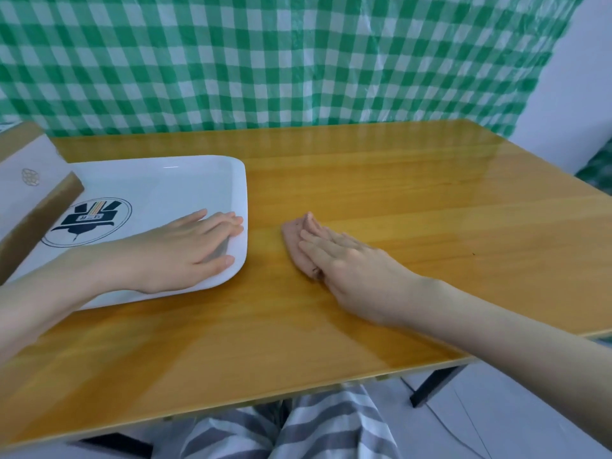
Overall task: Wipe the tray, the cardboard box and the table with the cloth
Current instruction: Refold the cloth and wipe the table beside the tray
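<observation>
Two hands flat, neither curled round anything. Right hand presses straight fingers on the cloth, which lies on the table just right of the tray. Cloth looks soft, light and limp, folded into a pad; best driven by flat pressure, or pinched at its exposed left edge. Long axis seems to run away from the person, though the hand hides most of it. Left hand steadies the tray's near right corner; cardboard box at far left.

white rounded tray with 1 round dark logo lies flat toward the glossy wooden table's left edge. brown-and-white cardboard box overlaps the tray's left end. pinkish cloth lies flat mid-table, near the tray but apart.
</observation>
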